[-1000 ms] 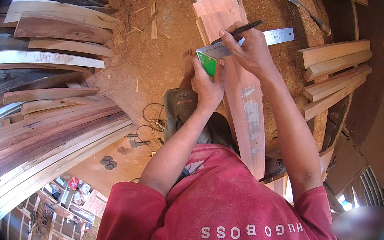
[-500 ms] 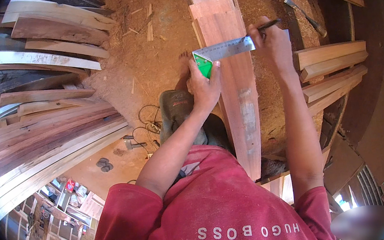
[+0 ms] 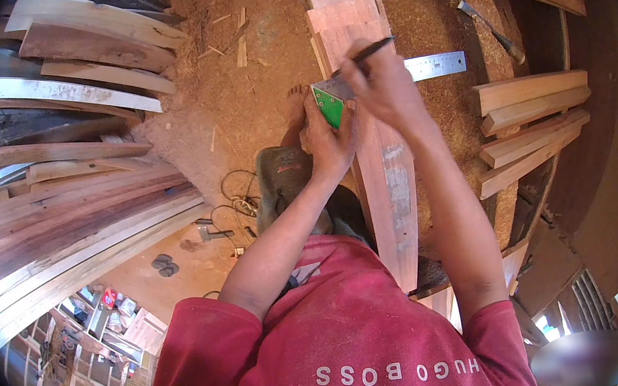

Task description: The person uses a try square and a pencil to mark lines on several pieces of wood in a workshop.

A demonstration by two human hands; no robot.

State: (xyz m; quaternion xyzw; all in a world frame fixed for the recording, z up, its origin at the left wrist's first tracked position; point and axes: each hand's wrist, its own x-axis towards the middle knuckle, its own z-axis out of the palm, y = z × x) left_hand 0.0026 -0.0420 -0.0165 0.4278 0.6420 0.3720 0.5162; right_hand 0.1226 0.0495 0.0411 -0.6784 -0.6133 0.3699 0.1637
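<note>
A reddish plank [image 3: 388,175] runs away from me, with a try square laid across it. My left hand [image 3: 330,148] grips the square's green handle [image 3: 330,109] at the plank's left edge, thumb along its side. The square's steel blade [image 3: 438,64] reaches rightward past the plank's right edge. Over the left part of that blade, my right hand [image 3: 386,89] holds a slim black pen [image 3: 372,49] in a writing grip, slanted with its lower end by the blade's far edge. The right hand hides the middle of the blade.
Stacked boards [image 3: 81,221] fill the left side. A chisel-like tool [image 3: 491,30] lies on wood at the far right, above several short timbers [image 3: 532,92]. A cable [image 3: 241,193] and a hammer-like tool [image 3: 213,232] lie on the dusty floor left of my knee [image 3: 282,177].
My right hand has moved left along the blade with the pen, from beyond the plank's right edge to over the plank. The left hand and the square have stayed in place.
</note>
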